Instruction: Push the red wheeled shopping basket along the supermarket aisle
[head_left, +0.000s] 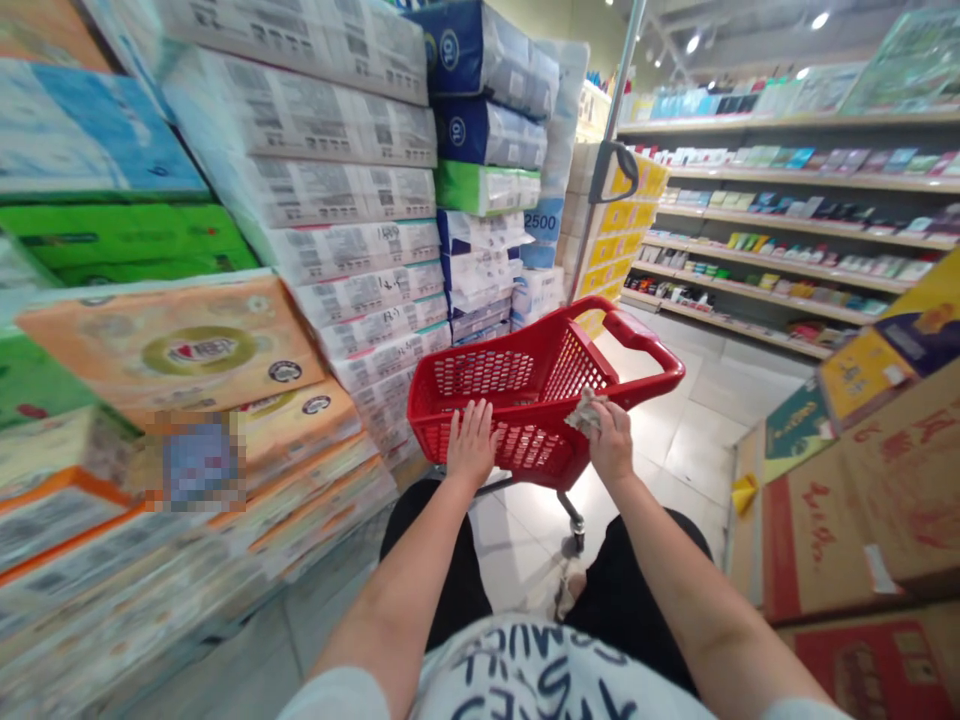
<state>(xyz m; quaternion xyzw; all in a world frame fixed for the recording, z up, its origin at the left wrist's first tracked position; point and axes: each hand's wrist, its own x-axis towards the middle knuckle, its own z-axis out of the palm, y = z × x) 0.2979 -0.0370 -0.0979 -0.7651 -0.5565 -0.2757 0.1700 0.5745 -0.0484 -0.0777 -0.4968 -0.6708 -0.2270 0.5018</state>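
- We have the red shopping cart (534, 412) right in front of us, beyond our spread knees, its handle bar pointing off to the right.
- Our left hand (472, 445) lies on the near rim with fingers straight and close together, gripping nothing that we can see.
- Our right hand (611, 442) has its fingers curled round a crumpled cloth (581, 412), pressed at the same rim nearer the handle bar.
- Below the basket we see a caster (576, 534) between our dark-trousered legs (656, 545), on pale floor tiles (701, 450).
- To our left, orange packs (180, 345) are piled up near our forearm; a blurred-out patch hides part of them.
- Behind those, a tall stack of white-wrapped packs (349, 185) hems in the basket's left end; we cannot tell whether they touch.
- Beyond the cart, dark blue packs (487, 60) sit above a green pack (487, 188), and a metal pole (626, 65) with a grey handle (600, 178) rises in front of yellow cartons (619, 218).
- On our right, cardboard boxes (832, 520) narrow the space, well apart from the cart.
- Farther back, long shelves (787, 180) full of small boxes and bottles line the aisle.
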